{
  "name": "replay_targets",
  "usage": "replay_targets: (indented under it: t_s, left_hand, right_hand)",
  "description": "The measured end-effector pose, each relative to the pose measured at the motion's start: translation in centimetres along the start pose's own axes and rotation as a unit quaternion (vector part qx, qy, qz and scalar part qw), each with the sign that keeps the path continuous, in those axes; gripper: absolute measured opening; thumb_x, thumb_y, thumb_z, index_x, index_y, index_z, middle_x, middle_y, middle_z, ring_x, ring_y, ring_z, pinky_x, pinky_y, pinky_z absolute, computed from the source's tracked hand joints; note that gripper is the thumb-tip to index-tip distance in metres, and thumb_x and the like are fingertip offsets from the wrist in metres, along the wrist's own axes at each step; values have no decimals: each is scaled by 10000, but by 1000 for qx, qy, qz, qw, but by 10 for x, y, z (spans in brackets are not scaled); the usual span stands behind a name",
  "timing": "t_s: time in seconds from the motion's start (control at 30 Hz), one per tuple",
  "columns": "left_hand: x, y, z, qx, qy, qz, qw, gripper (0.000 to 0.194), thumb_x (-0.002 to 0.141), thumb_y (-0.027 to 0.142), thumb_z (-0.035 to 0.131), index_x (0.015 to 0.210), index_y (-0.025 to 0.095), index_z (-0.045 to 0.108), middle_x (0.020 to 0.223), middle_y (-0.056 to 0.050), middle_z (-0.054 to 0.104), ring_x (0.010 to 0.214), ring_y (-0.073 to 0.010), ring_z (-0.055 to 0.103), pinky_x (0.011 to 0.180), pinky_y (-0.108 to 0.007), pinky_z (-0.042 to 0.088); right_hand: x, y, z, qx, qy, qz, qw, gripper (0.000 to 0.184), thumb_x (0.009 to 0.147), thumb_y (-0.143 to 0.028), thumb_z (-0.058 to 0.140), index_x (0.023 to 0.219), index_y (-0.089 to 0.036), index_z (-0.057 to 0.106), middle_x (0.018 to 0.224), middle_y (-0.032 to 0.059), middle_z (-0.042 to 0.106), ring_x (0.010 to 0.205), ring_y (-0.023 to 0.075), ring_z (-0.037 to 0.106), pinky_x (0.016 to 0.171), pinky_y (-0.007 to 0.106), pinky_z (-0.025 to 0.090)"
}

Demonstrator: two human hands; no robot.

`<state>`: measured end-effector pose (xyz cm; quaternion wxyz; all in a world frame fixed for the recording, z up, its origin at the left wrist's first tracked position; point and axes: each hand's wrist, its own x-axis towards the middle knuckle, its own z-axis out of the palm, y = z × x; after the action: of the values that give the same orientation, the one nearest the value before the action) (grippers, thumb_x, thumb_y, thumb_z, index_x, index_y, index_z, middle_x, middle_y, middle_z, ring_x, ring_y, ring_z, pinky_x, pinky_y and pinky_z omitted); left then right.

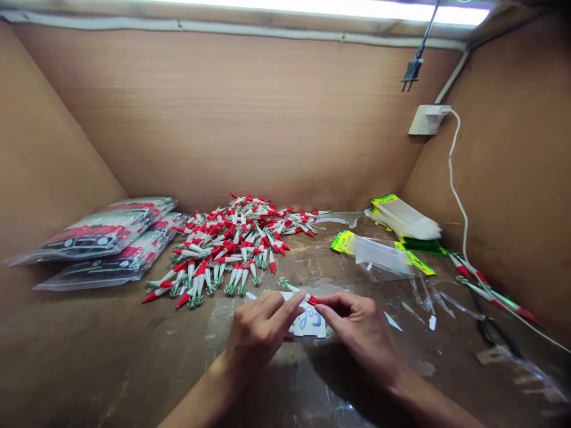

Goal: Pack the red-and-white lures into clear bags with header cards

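Observation:
A red-and-white squid jig (313, 300) with a green hook crown is held between my two hands, its hooks pointing to the upper left. My right hand (357, 324) pinches the red end between thumb and fingertips. Along the white body lie the closed fingers of my left hand (263, 324), which partly cover it. Beneath the jig, a white card (316, 327) with blue handwriting rests on the table. Beyond my left hand spreads a big heap of similar squid jigs (241, 238).
Filled plastic bags (102, 232) are stacked at the left. Clear sleeves with yellow-green headers (401, 217) lie at the back right, others (383, 255) nearer. Pliers (499, 339), loose jigs (495, 291) and a white cord (452, 172) are along the right; a plug (413, 70) hangs above.

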<state>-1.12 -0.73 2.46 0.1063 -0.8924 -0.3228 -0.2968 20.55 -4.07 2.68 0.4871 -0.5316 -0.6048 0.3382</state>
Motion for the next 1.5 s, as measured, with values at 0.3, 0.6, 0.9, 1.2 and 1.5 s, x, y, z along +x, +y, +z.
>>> replay_targets:
  t_s: [0.3, 0.6, 0.9, 1.2, 1.5]
  left_hand:
    - [-1, 2, 5, -42, 11, -3, 999, 134, 980, 178, 564, 969, 212, 694, 706, -2, 563, 615, -143, 526, 584, -265, 339]
    - [-2, -2, 5, -65, 38, -4, 997, 224, 969, 167, 585, 1164, 248, 661, 699, 16, 543, 608, -138, 529, 567, -245, 344]
    - [-1, -4, 2, -111, 15, -22, 993, 88, 976, 205, 596, 1039, 208, 657, 800, -2, 643, 669, -134, 598, 623, -249, 402]
    - [-3, 5, 4, -102, 25, 14, 994, 127, 975, 186, 573, 973, 224, 694, 631, 31, 566, 547, -123, 514, 549, -267, 330]
    - [0, -43, -20, -97, -231, -57, 966, 920, 689, 519, 840, 1473, 291, 413, 1410, -101, 559, 1238, -329, 548, 997, -451, 455]
  right_hand:
    - [-7, 6, 12, -13, -9, -24, 1000, 144, 920, -329, 658, 903, -256, 781, 891, 19, 781, 791, 200, 722, 726, 279, 525]
    - [-10, 5, 8, -52, -5, -114, 992, 101, 922, -249, 664, 940, -262, 763, 883, -14, 769, 794, 162, 716, 737, 252, 512]
    - [1, 5, -4, -3, 30, -22, 999, 162, 926, -357, 663, 987, -242, 759, 944, 21, 772, 838, 194, 716, 740, 274, 532]
    - [6, 6, -13, 6, 8, -12, 1000, 185, 905, -363, 674, 1016, -251, 771, 985, 32, 778, 873, 204, 725, 764, 289, 546]
    - [31, 20, -54, -65, 76, 8, 995, 251, 860, -393, 705, 1036, -229, 777, 1009, 61, 777, 881, 238, 720, 755, 335, 545]
